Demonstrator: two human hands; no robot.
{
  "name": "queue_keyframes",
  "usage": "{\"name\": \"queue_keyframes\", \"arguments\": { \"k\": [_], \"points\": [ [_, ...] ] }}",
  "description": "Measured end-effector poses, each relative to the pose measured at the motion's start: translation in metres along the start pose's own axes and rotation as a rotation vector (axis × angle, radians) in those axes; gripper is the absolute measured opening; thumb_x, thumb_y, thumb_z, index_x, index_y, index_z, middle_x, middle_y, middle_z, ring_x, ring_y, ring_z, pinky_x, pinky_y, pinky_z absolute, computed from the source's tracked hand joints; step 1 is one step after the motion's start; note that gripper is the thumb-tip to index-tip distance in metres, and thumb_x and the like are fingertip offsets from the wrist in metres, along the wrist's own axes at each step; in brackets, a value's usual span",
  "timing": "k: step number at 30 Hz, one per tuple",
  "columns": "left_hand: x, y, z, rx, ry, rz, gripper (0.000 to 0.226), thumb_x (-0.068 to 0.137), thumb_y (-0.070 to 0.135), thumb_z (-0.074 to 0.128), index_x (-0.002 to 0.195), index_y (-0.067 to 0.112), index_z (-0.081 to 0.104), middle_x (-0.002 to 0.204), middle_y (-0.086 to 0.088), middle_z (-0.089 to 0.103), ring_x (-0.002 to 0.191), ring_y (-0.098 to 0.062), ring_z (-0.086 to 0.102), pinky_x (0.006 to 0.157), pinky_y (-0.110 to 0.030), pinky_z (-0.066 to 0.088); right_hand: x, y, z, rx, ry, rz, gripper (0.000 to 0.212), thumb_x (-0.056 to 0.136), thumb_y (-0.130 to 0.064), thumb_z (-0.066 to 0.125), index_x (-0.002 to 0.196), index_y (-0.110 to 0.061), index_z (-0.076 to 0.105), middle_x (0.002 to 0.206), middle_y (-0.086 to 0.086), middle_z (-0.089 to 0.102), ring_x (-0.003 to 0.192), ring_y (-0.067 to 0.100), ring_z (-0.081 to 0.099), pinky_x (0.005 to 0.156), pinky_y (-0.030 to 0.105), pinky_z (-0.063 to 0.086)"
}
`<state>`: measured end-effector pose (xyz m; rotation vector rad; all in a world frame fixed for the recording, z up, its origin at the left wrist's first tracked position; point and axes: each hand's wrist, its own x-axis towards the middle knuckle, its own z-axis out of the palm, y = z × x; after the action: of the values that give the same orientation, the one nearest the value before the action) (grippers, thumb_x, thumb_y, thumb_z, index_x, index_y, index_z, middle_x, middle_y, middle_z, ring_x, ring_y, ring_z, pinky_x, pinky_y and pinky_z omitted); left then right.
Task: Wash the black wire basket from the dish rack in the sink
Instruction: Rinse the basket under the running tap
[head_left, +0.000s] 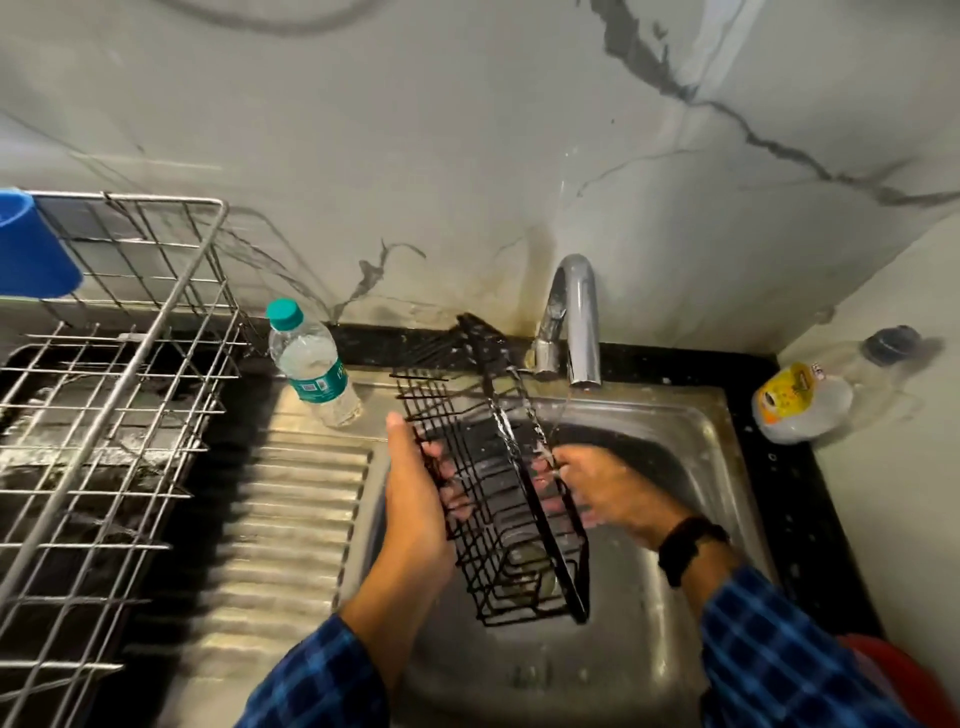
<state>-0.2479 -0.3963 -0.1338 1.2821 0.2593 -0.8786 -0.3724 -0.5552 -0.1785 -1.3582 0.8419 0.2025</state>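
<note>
My left hand (415, 499) is clamped on the near left side of the black wire basket (498, 499), fingers hooked through the wires; my right hand (597, 488) grips the opposite long side, fingers curled around the rim, a dark band on that wrist. I hold the basket tilted over the steel sink (691, 415), its far end raised toward the wall, its near end low in the bowl; a thin stream of water from the chrome tap (571, 317) falls on the rim just by my right fingers. Left of the bowl lies the ribbed draining board; a plastic water bottle (311, 364) with a teal cap stands at its far edge; further left sits the silver dish rack (124, 374), a blue cup (31, 244) hung on its far corner. A clear bottle (821, 395) lies on the counter at right.
</note>
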Motion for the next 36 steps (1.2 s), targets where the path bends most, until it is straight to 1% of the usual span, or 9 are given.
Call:
{"name": "queue_keyframes", "arguments": {
  "k": [3, 7, 12, 14, 17, 21, 29, 32, 36],
  "points": [
    [0.013, 0.007, -0.003, -0.042, 0.030, -0.008, 0.055, 0.093, 0.075, 0.034, 0.076, 0.024, 0.046, 0.064, 0.008, 0.039, 0.045, -0.005, 0.030, 0.038, -0.021, 0.025, -0.005, 0.014, 0.009, 0.022, 0.055, -0.020, 0.027, 0.108, -0.018, 0.040, 0.119, -0.007, 0.061, 0.112, 0.016, 0.071, 0.096, 0.030, 0.072, 0.072, 0.034, 0.061],
    [0.006, 0.003, 0.003, 0.053, -0.004, -0.008, 0.056, 0.094, 0.074, 0.035, 0.082, 0.021, 0.049, 0.063, 0.007, 0.041, 0.045, -0.006, 0.032, 0.042, -0.021, 0.025, 0.013, 0.017, 0.014, -0.127, 0.306, -0.208, 0.013, 0.103, -0.019, 0.053, 0.097, -0.016, 0.063, 0.086, 0.007, 0.073, 0.075, 0.021, 0.074, 0.074, 0.046, 0.063],
    [0.005, 0.000, 0.000, 0.073, -0.010, -0.009, 0.054, 0.095, 0.070, 0.036, 0.081, 0.020, 0.048, 0.065, 0.006, 0.040, 0.047, -0.005, 0.033, 0.042, -0.022, 0.027, 0.009, 0.026, 0.015, -0.042, 0.263, -0.153, 0.029, 0.109, -0.026, 0.037, 0.111, -0.015, 0.062, 0.092, 0.012, 0.073, 0.072, 0.019, 0.072, 0.073, 0.037, 0.062],
    [0.007, 0.001, -0.003, 0.068, 0.007, -0.030, 0.054, 0.095, 0.070, 0.036, 0.080, 0.020, 0.046, 0.065, 0.005, 0.038, 0.047, -0.006, 0.031, 0.040, -0.020, 0.026, 0.004, 0.031, 0.018, 0.024, 0.235, -0.152, 0.025, 0.108, -0.026, 0.039, 0.118, -0.015, 0.059, 0.098, 0.017, 0.073, 0.077, 0.021, 0.071, 0.067, 0.031, 0.061],
    [0.006, 0.000, -0.002, 0.061, 0.024, -0.030, 0.054, 0.096, 0.069, 0.036, 0.078, 0.020, 0.047, 0.066, 0.004, 0.039, 0.048, -0.007, 0.031, 0.038, -0.019, 0.026, 0.005, 0.036, 0.021, -0.131, 0.218, -0.161, 0.020, 0.103, -0.020, 0.053, 0.122, -0.019, 0.059, 0.098, 0.011, 0.073, 0.079, 0.015, 0.073, 0.065, 0.024, 0.059],
    [0.002, 0.001, -0.002, 0.042, 0.016, -0.010, 0.052, 0.096, 0.069, 0.037, 0.082, 0.020, 0.047, 0.067, 0.006, 0.037, 0.049, -0.006, 0.031, 0.040, -0.020, 0.026, -0.001, 0.036, 0.021, -0.001, 0.250, -0.191, 0.031, 0.108, -0.016, 0.040, 0.133, -0.013, 0.057, 0.102, 0.008, 0.071, 0.076, 0.006, 0.072, 0.062, 0.017, 0.054],
    [-0.009, 0.013, 0.011, -0.048, -0.048, 0.012, 0.046, 0.098, 0.063, 0.040, 0.081, 0.021, 0.051, 0.065, 0.004, 0.041, 0.053, -0.010, 0.038, 0.042, -0.022, 0.037, 0.001, 0.029, 0.016, 0.010, 0.401, -0.236, 0.026, 0.105, -0.023, 0.045, 0.103, -0.020, 0.070, 0.091, 0.018, 0.074, 0.079, 0.038, 0.074, 0.073, 0.049, 0.062],
    [-0.006, 0.015, 0.007, -0.028, -0.089, 0.004, 0.049, 0.095, 0.064, 0.043, 0.084, 0.017, 0.053, 0.066, 0.002, 0.043, 0.055, -0.012, 0.040, 0.048, -0.026, 0.041, 0.010, 0.027, 0.006, -0.121, 0.381, -0.257, 0.020, 0.101, -0.034, 0.050, 0.098, -0.030, 0.069, 0.088, 0.011, 0.074, 0.077, 0.027, 0.074, 0.069, 0.041, 0.060],
    [-0.008, 0.017, 0.006, 0.017, -0.154, -0.063, 0.051, 0.095, 0.067, 0.041, 0.087, 0.018, 0.053, 0.068, 0.001, 0.041, 0.057, -0.012, 0.036, 0.041, -0.021, 0.039, 0.024, 0.022, 0.002, -0.403, 0.450, -0.269, 0.037, 0.104, -0.038, 0.046, 0.078, -0.016, 0.061, 0.069, 0.004, 0.065, 0.057, 0.001, 0.064, 0.058, 0.020, 0.049]
  ]
}}
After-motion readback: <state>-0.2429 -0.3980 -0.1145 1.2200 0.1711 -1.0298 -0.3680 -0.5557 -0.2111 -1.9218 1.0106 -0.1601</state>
